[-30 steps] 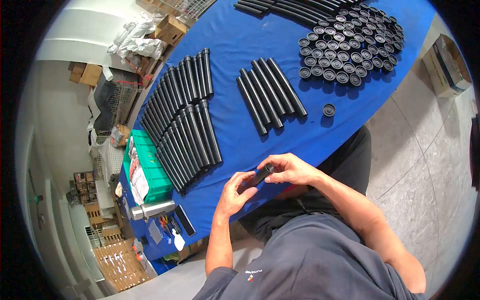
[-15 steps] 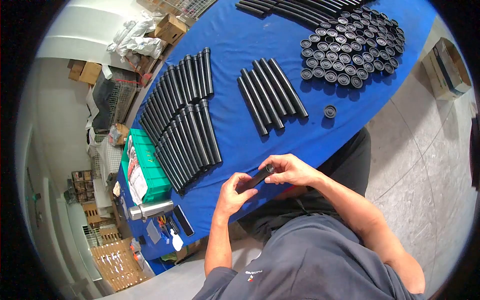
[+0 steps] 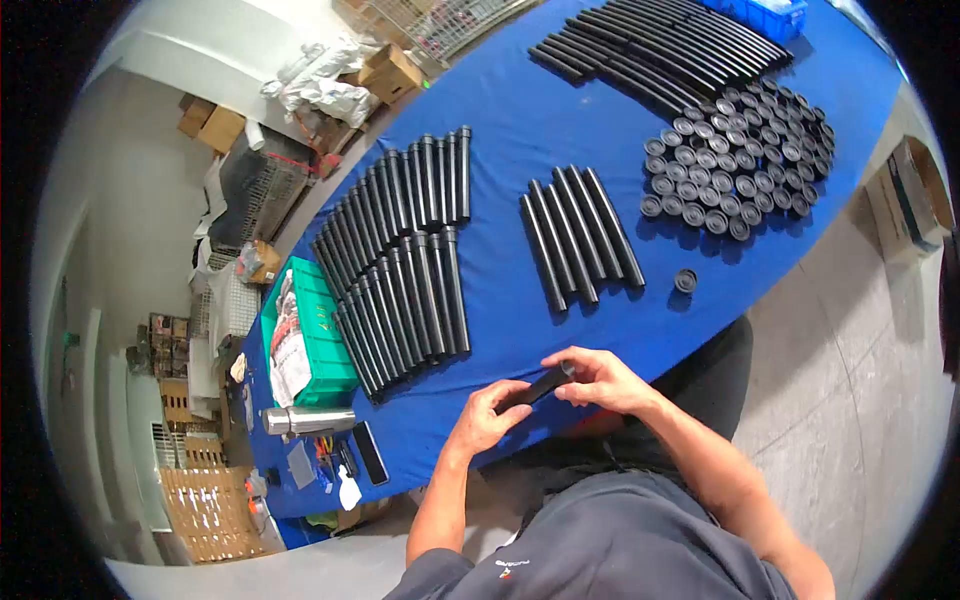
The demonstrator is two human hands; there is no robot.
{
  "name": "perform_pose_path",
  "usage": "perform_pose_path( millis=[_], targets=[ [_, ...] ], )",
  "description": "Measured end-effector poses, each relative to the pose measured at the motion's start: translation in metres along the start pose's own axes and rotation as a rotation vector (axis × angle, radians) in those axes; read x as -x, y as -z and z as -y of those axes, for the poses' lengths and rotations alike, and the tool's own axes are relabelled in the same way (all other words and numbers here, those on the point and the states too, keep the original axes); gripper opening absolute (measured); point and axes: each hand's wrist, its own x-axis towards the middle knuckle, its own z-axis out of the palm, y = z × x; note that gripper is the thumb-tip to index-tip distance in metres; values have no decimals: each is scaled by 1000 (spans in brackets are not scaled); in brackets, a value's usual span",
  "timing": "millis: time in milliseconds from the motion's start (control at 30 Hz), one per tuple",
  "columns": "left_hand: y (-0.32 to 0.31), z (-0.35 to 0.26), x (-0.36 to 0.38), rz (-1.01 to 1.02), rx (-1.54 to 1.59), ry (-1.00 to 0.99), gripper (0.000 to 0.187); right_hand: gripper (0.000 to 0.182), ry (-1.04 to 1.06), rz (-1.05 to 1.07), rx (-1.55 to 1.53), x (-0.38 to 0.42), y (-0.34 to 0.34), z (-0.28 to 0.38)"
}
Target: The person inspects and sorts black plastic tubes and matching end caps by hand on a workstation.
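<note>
A black plastic tube (image 3: 541, 389) is held at a slant above the near edge of the blue-covered table. My left hand (image 3: 482, 418) wraps its lower end, thumb on top. Around the upper, open end, the fingers of my right hand (image 3: 607, 381) are closed. A single round black cap (image 3: 685, 281) lies on the cloth beyond my right hand. Several plain black tubes (image 3: 583, 240) lie side by side further up. To the left are two rows of black tubes with collared ends (image 3: 410, 300). Many round black caps (image 3: 715, 190) are spread at the upper right.
More tubes (image 3: 660, 50) lie at the far end beside a blue bin (image 3: 770, 18). A green crate (image 3: 325, 360), a metal cylinder (image 3: 310, 421), a phone (image 3: 370, 452) and small tools (image 3: 330, 465) occupy the left end. A cardboard box (image 3: 905, 200) stands on the floor at right.
The camera view has shifted, so the table and its contents appear lower and further right. Both hands still hold the same tube, with little change in grip.
</note>
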Motion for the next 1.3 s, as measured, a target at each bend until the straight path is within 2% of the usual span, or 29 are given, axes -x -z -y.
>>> perform_pose_path(
  millis=[33,67,200,300,333,433,533,567,633,733,800,900,1000,1033,1067,1100,1133,1167,1233,1300],
  targets=[
    [-2,-2,0,0,26,2,40,38,-20,-5,-35,0,0,-1],
    [-2,-5,-2,-22,-92,-122,43,35,-17,-21,-76,0,-1,-1],
    [1,-11,-1,-24,-263,-117,46,34,-53,-40,-94,-1,-2,-3],
    [-5,-4,1,-91,-102,-169,43,36,53,-31,-20,-2,-3,-9],
    [-13,4,4,-146,218,-25,32,42,36,-25,-42,0,-4,-10],
    [-18,9,2,-241,872,-214,28,66,156,16,213,-5,-6,-8],
    [-21,5,5,-269,1230,-123,25,66,83,51,238,-2,-4,-7],
    [-20,4,6,-273,1345,-97,25,61,52,34,150,-1,-5,-5],
    [-31,22,10,-298,1393,44,22,50,17,-9,11,-2,-6,-9],
    [-44,36,14,-307,1388,234,26,41,-33,-58,270,0,-8,-4],
    [-46,37,19,-278,1402,330,28,38,-6,-78,273,-2,-8,-7],
    [-42,30,26,-204,1306,446,27,37,7,-69,322,-3,-10,-8],
    [-49,21,31,-287,724,283,23,36,-13,-67,373,-4,-11,1],
    [-54,19,29,-421,538,146,16,36,-25,-74,385,-3,-13,4],
    [-52,15,27,-551,133,-112,20,35,-66,-80,383,-3,-13,6],
    [-44,2,23,-657,-277,-373,28,36,-42,-70,368,-2,-13,5],
    [-35,-14,15,-690,-458,-556,44,38,-15,-60,355,-2,-13,3],
    [-33,-17,8,-658,-505,-569,50,39,10,-57,343,-3,-11,2],
    [-30,-11,-6,-616,-555,-516,45,40,33,-30,327,-3,-7,-3],
    [-31,8,-7,-461,-473,-367,38,39,24,-32,222,-2,-7,-3]
  ],
)
